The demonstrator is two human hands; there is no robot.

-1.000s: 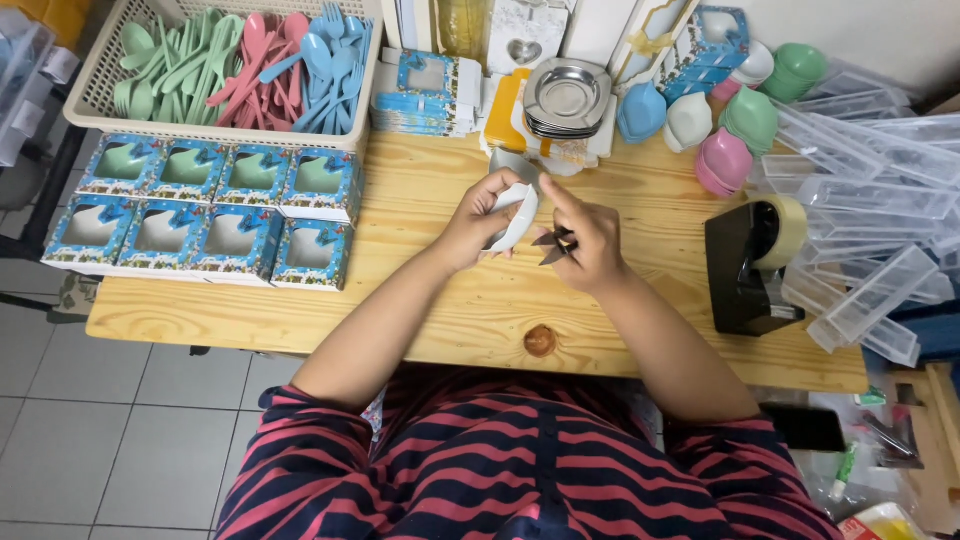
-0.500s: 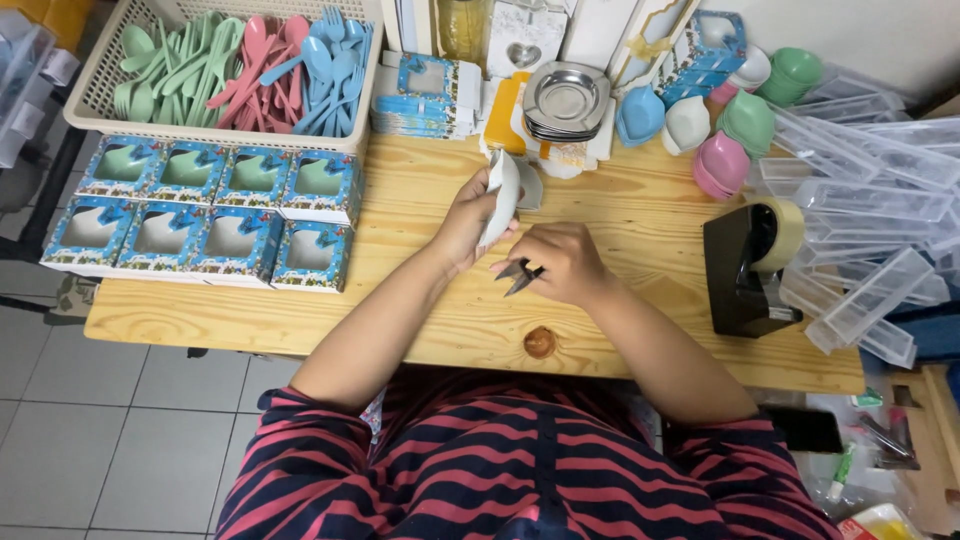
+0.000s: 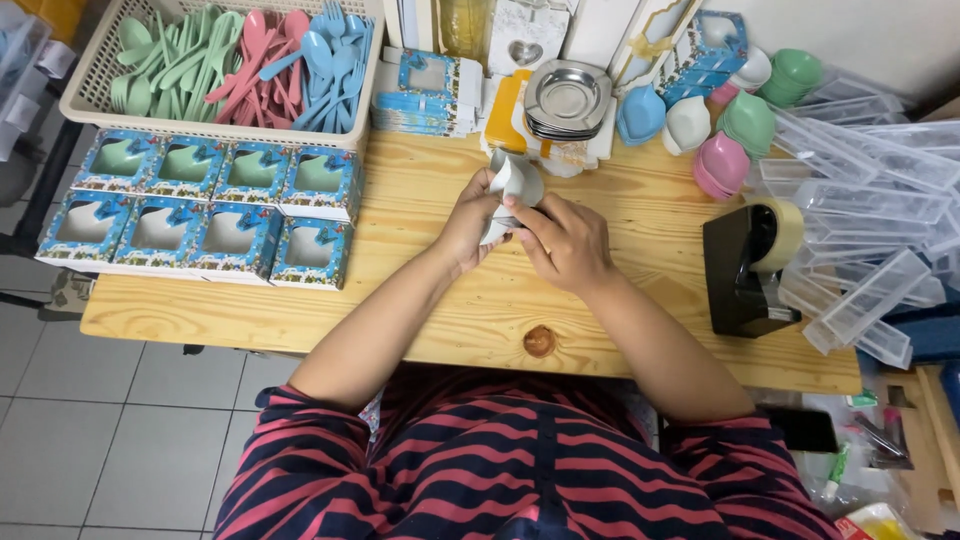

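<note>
We hold a white bowl (image 3: pixel 515 185) over the table (image 3: pixel 420 300), left hand (image 3: pixel 468 225) gripping its side, right hand (image 3: pixel 565 240) pressed to its lower edge. We seem mid-handling; turning it further needs a firm left-hand grip.

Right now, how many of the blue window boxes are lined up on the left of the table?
8. Back row, left to right. Front row. More may lie hidden beneath them.
</note>
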